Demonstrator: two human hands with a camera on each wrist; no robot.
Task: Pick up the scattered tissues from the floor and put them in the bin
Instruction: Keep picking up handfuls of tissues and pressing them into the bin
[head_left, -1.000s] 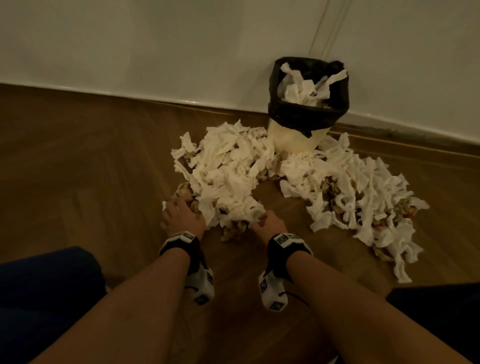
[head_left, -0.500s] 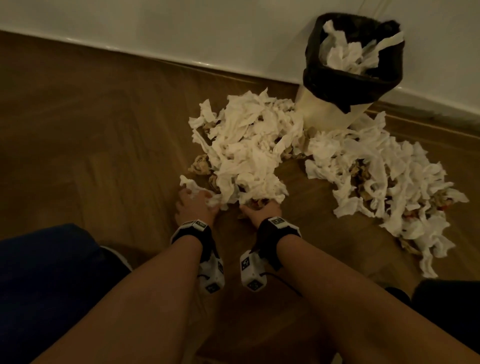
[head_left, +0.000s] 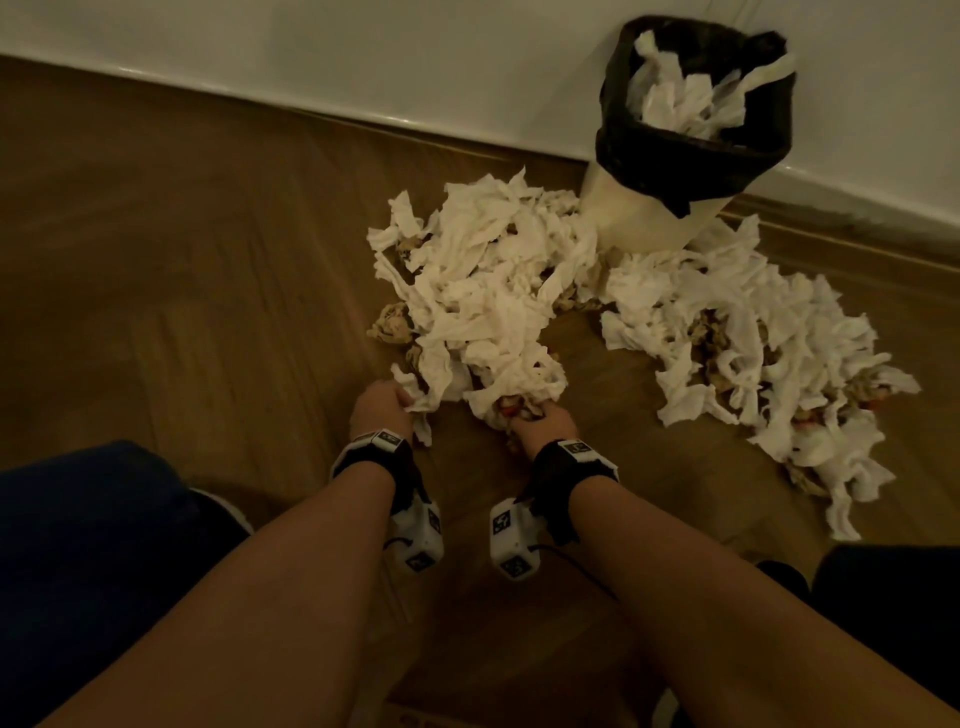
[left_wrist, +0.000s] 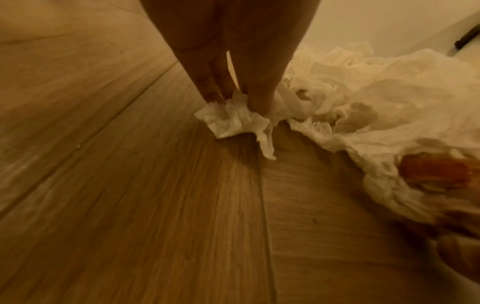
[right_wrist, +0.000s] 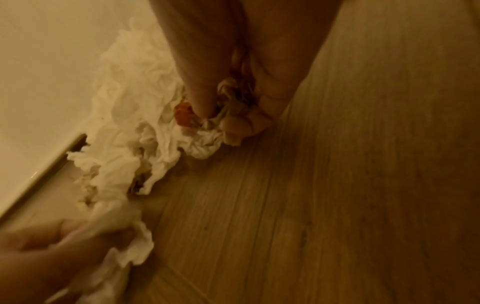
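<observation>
Both hands grip the near end of one heap of tissues (head_left: 488, 291) on the wooden floor (head_left: 208, 270). Left hand (head_left: 378, 408) pinches a white tissue (left_wrist: 235, 120) between thumb and fingers; right hand (head_left: 545, 425) has its fingers (right_wrist: 240, 127) curled around a crumpled bunch with an orange spot. This heap is long, running from the hands away toward the bin (head_left: 670, 208). Its tissues are white, torn and wrinkled, some brownish. A second heap (head_left: 753, 332) lies right of it, beside the bin, which stands at the wall (head_left: 363, 52) with a black liner and tissues inside.
</observation>
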